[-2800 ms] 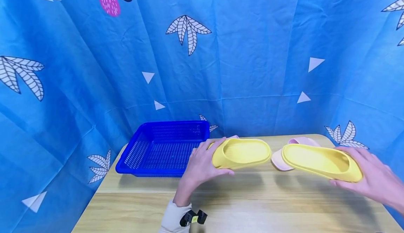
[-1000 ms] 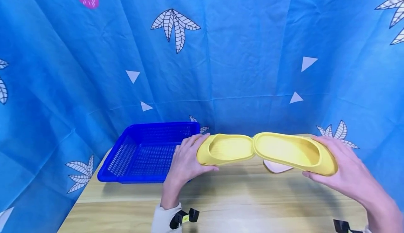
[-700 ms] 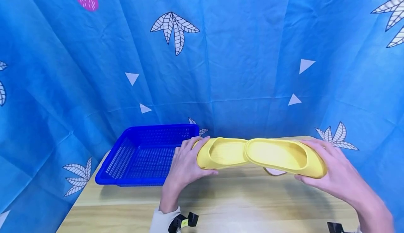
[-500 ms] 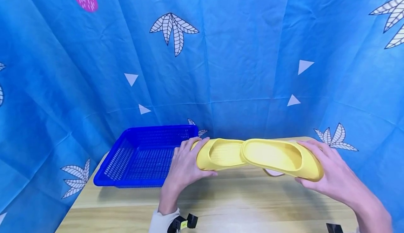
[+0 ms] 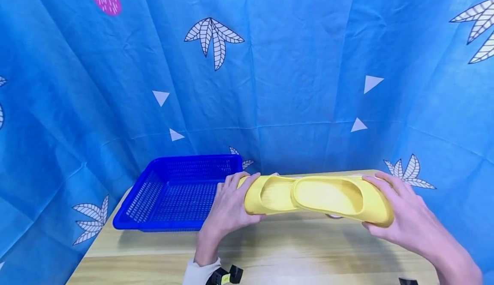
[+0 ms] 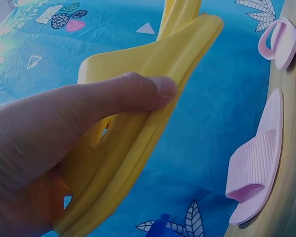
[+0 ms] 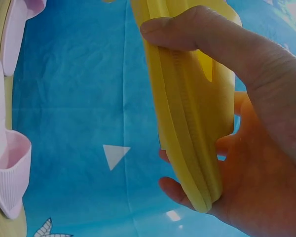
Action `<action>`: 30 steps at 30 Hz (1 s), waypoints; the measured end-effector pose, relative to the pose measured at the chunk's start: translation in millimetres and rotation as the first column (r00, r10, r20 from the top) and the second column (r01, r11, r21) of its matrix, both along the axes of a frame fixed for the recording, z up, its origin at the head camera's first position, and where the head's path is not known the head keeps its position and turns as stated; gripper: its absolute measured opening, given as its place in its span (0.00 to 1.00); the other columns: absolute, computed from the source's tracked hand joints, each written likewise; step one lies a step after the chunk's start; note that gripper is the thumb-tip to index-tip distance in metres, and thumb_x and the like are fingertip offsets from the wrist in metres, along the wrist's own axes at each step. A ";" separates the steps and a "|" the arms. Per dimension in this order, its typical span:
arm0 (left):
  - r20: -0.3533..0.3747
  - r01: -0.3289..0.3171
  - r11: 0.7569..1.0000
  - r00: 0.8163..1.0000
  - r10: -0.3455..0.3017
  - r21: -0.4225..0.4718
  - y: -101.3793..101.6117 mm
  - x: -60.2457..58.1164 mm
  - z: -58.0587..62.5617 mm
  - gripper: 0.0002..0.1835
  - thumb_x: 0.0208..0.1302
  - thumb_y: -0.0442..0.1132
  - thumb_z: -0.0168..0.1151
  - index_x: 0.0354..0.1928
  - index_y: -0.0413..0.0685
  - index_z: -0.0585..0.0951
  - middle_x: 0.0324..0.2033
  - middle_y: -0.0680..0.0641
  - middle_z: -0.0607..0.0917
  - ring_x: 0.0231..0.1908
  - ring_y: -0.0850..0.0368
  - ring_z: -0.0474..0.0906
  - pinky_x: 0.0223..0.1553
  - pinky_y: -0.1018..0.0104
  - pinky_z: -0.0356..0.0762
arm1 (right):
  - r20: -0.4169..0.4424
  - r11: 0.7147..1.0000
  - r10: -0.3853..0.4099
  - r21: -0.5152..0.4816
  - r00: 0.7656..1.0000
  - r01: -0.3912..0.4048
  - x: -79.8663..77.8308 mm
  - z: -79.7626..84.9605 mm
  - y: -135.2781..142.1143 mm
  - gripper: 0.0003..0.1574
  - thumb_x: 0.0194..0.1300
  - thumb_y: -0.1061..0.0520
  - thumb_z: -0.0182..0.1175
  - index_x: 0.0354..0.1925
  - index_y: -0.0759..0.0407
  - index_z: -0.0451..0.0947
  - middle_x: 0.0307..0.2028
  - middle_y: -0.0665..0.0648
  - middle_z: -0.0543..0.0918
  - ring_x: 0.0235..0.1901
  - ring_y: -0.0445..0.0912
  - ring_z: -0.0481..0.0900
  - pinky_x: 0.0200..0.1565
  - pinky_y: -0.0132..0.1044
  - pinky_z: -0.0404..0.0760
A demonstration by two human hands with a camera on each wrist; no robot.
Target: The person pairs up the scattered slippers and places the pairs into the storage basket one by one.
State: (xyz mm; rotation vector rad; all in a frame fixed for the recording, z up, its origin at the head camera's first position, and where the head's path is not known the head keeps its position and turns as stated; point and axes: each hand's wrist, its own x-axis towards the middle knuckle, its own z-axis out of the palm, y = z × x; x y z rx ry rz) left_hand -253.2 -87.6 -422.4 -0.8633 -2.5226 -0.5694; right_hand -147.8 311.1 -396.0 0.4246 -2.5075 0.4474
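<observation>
My left hand (image 5: 231, 203) grips one yellow slipper (image 5: 275, 195) by its toe end, with the thumb (image 6: 133, 94) along the edge of the sole in the left wrist view. My right hand (image 5: 403, 212) holds the matching yellow slipper (image 5: 328, 196) by its toe end in the same way. Both slippers are held up over the table with their openings towards the head camera. Heel to heel, the right slipper overlaps the left one in the head view. A pair of pink slippers is mostly hidden behind them there; the left wrist view shows one pink slipper (image 6: 254, 170) and its mate (image 6: 287, 44).
A blue perforated plastic basket (image 5: 127, 223) stands on the left of the wooden table (image 5: 308, 255), close beside my left hand. The pink slippers lie along the table's back part. Behind the table hangs a blue patterned curtain (image 5: 293, 83).
The two yellow slippers, apart at first, have come together until their heels overlap. My right hand has moved left with its slipper. The pink slippers have become more covered in the head view.
</observation>
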 end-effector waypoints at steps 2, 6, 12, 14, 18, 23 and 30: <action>-0.001 0.001 1.000 1.000 -0.001 -0.003 1.2 0.2 -0.2 0.55 0.39 0.65 0.81 0.73 0.60 0.71 0.63 0.47 0.75 0.61 0.45 0.68 0.49 0.48 0.70 | -0.004 1.000 0.000 0.005 1.000 0.000 1.5 0.4 -0.6 0.69 0.26 0.51 0.86 0.71 0.50 0.71 0.64 0.65 0.72 0.54 0.62 0.69 0.38 0.58 0.70; -0.011 0.002 1.000 1.000 -0.002 0.007 3.2 0.0 -1.2 0.57 0.38 0.66 0.82 0.73 0.58 0.71 0.64 0.47 0.75 0.62 0.45 0.69 0.50 0.49 0.71 | -0.023 1.000 -0.001 0.020 1.000 0.002 3.5 1.6 -0.8 0.69 0.26 0.51 0.85 0.71 0.51 0.71 0.63 0.64 0.72 0.54 0.60 0.70 0.35 0.52 0.71; -0.041 -0.006 1.000 0.999 0.007 0.017 4.1 -0.7 -0.1 0.60 0.34 0.68 0.84 0.72 0.52 0.72 0.64 0.47 0.76 0.64 0.46 0.70 0.53 0.47 0.73 | -0.046 1.000 0.012 -0.005 0.999 -0.012 2.0 4.3 -2.5 0.70 0.23 0.52 0.87 0.69 0.53 0.72 0.63 0.57 0.75 0.55 0.56 0.70 0.42 0.49 0.69; -0.046 -0.010 1.000 0.999 0.011 0.018 4.1 -0.5 0.8 0.60 0.33 0.68 0.84 0.71 0.52 0.73 0.64 0.48 0.77 0.64 0.47 0.70 0.54 0.47 0.74 | -0.041 1.000 0.016 -0.007 0.999 -0.016 2.3 5.4 -4.7 0.70 0.23 0.51 0.87 0.69 0.52 0.72 0.64 0.56 0.74 0.56 0.55 0.70 0.42 0.48 0.70; -0.066 -0.010 1.000 0.998 0.011 0.025 4.6 -0.4 1.5 0.58 0.31 0.68 0.84 0.69 0.53 0.75 0.64 0.50 0.78 0.64 0.48 0.71 0.53 0.49 0.74 | -0.030 1.000 0.020 0.022 0.999 -0.019 3.5 7.6 -9.9 0.69 0.25 0.49 0.87 0.70 0.51 0.72 0.64 0.53 0.73 0.54 0.52 0.70 0.37 0.49 0.73; -0.092 -0.015 1.000 0.996 0.017 0.022 5.2 0.7 0.7 0.58 0.32 0.71 0.83 0.69 0.55 0.76 0.63 0.52 0.79 0.63 0.49 0.72 0.51 0.49 0.74 | -0.062 0.998 0.041 0.053 0.997 -0.037 2.3 7.3 -16.1 0.68 0.26 0.47 0.86 0.70 0.49 0.73 0.65 0.52 0.73 0.53 0.49 0.69 0.34 0.47 0.76; -0.126 -0.028 1.000 0.992 0.027 -0.006 6.2 0.3 -0.3 0.58 0.30 0.73 0.82 0.69 0.58 0.76 0.63 0.52 0.79 0.63 0.49 0.72 0.51 0.49 0.74 | -0.113 0.996 0.061 0.075 0.992 -0.053 -0.8 5.0 -21.5 0.67 0.26 0.47 0.85 0.69 0.49 0.74 0.65 0.52 0.73 0.56 0.50 0.69 0.36 0.51 0.77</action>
